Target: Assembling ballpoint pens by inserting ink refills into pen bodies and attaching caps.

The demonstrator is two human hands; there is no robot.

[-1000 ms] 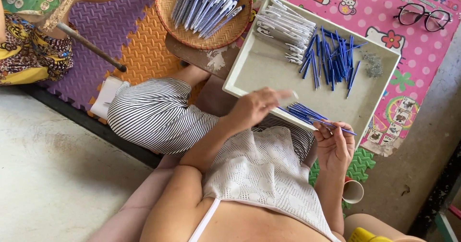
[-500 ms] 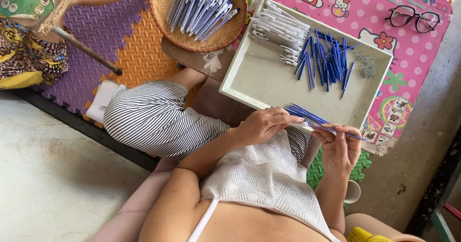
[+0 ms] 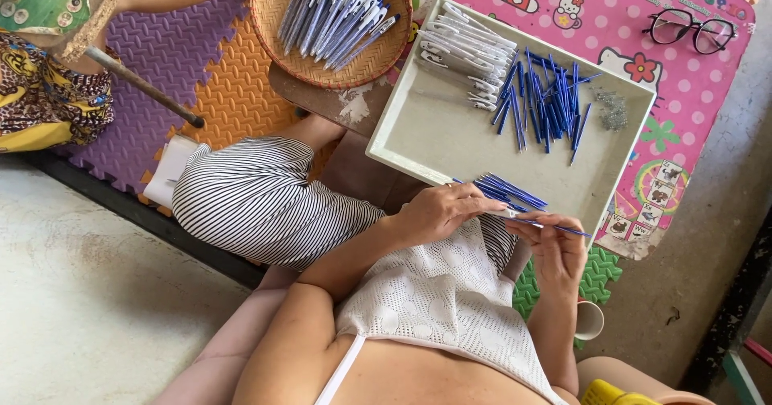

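The left hand (image 3: 446,210) gripped a bunch of blue refills (image 3: 507,192), fingers curled around their near ends, at the near rim of the tray (image 3: 434,131). The right hand (image 3: 555,248), just beside it, pinched a single refill (image 3: 559,228) between thumb and fingertips, its tip pointing away from the left hand; whether a pen barrel sat between the two hands I could not tell. Beyond both hands, inside the tray, lay a loose heap of refills (image 3: 547,99), a stack of pale pen barrels (image 3: 466,55) further off to the left, and a small pile of springs (image 3: 615,111) to the right. A basket (image 3: 277,43) of finished pens (image 3: 338,11) stood well beyond the left hand. Glasses (image 3: 691,28) rested on the pink mat (image 3: 627,7) far beyond the right hand, and a cup (image 3: 591,318) sat near the right forearm
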